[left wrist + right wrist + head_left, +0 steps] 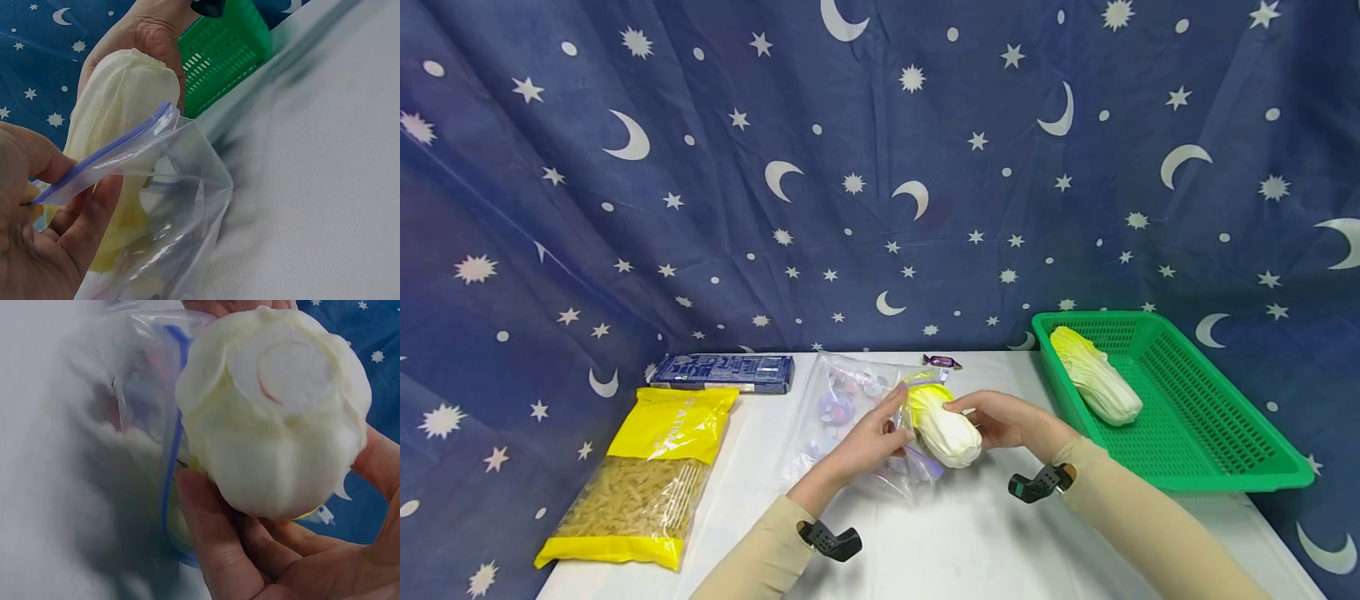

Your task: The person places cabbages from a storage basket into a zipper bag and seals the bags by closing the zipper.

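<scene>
My right hand (1006, 418) grips a napa cabbage (950, 433) round its white stem end. The cabbage's yellow leafy end points into the mouth of a clear zip bag (811, 421), its cut base (290, 378) toward the right wrist camera. With thumb and fingers, my left hand (871, 435) pinches the bag's rim by the purple zip strip (109, 153). Through the plastic, printed purple and pink patterns show on the bag. In the left wrist view, the bag's film overlaps the cabbage's leaves.
A green basket (1213, 479) at the right holds a second napa cabbage (1097, 379). At the left lies a yellow pasta bag (647, 475), with a flat blue box (722, 372) behind it. A small purple wrapped candy (942, 362) lies by the starry curtain (850, 208).
</scene>
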### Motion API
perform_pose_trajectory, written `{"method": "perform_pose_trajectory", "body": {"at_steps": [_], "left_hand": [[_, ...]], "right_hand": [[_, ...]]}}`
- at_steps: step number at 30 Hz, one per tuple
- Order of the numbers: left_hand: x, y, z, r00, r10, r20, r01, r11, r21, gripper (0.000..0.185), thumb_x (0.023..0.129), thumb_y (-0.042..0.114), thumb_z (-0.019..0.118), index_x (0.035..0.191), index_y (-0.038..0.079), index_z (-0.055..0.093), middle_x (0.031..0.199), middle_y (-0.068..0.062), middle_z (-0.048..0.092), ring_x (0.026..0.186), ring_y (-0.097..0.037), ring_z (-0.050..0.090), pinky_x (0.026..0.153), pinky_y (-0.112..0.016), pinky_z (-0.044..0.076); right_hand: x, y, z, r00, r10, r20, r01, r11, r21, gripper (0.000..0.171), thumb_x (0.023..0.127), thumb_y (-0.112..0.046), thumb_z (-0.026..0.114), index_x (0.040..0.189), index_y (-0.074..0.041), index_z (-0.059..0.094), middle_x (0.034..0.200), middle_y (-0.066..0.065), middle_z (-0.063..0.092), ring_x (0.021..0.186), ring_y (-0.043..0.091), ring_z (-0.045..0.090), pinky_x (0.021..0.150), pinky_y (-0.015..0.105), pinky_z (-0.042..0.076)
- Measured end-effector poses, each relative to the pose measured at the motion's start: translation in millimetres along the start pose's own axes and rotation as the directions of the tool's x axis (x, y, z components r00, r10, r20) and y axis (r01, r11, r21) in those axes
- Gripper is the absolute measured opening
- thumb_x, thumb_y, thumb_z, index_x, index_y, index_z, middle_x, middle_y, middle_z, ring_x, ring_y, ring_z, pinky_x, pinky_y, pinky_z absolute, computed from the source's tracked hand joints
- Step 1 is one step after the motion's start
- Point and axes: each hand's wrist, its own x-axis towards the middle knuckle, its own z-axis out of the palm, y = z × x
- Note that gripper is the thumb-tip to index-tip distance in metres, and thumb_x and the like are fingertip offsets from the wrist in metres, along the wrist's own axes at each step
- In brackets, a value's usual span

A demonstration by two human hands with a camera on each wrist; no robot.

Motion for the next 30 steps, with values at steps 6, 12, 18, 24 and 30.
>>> {"method": "perform_pose_trajectory", "body": {"at_steps": [6,12,18,24,30], "left_hand": [[-1.1,-1.3,0.8,1.000,-0.024,-0.016,0.023,0.999,-0.037,0.076,0.098,0.004,0.062,0.162,0.003,0.021,0.172,-0.004,0.007,0.082,-0.017,0.057,0.078,-0.033,0.061],[-3.1,-1.9,1.8,0.999,-0.035,-0.029,0.034,0.999,-0.037,0.078,0.096,0.001,0.062,0.163,0.005,0.022,0.172,-0.004,0.008,0.080,-0.015,0.059,0.074,-0.028,0.060],[-2.6,-5.5,4.2,0.999,-0.036,-0.040,0.035,0.999,-0.039,0.079,0.095,0.000,0.063,0.162,0.004,0.022,0.172,-0.007,0.008,0.078,-0.015,0.058,0.073,-0.025,0.059],[-4.2,-3.0,9.0,0.998,-0.035,-0.059,0.033,0.999,-0.032,0.080,0.095,-0.002,0.062,0.163,0.005,0.020,0.172,-0.009,0.005,0.076,-0.015,0.058,0.076,-0.029,0.062],[-5.9,-1.4,11.5,0.998,-0.023,-0.066,0.021,0.999,-0.026,0.082,0.094,-0.001,0.064,0.163,0.007,0.020,0.172,-0.008,0.004,0.078,-0.018,0.058,0.079,-0.039,0.062]], "right_hand": [[0.5,2.9,3.0,1.000,0.003,0.029,-0.006,0.995,0.102,0.049,0.098,-0.032,0.064,0.130,0.002,0.049,0.111,0.020,0.061,0.088,0.022,0.067,0.076,0.030,0.063],[2.8,6.0,1.1,0.999,-0.001,0.051,-0.010,0.976,0.217,0.040,0.101,-0.025,0.061,0.128,0.003,0.051,0.112,0.019,0.058,0.087,0.020,0.066,0.075,0.030,0.063],[6.9,7.9,-2.8,0.996,-0.015,0.086,-0.015,0.939,0.344,0.032,0.103,-0.020,0.057,0.127,0.000,0.050,0.109,0.016,0.059,0.089,0.020,0.068,0.078,0.032,0.063],[11.1,7.6,-1.6,0.993,-0.039,0.109,-0.015,0.893,0.449,0.029,0.104,-0.017,0.055,0.127,0.001,0.050,0.108,0.016,0.063,0.094,0.023,0.069,0.084,0.038,0.062],[14.6,6.5,3.2,0.994,-0.044,0.097,-0.008,0.873,0.487,0.032,0.105,-0.017,0.056,0.129,0.001,0.049,0.108,0.016,0.062,0.096,0.024,0.068,0.087,0.040,0.061]]}}
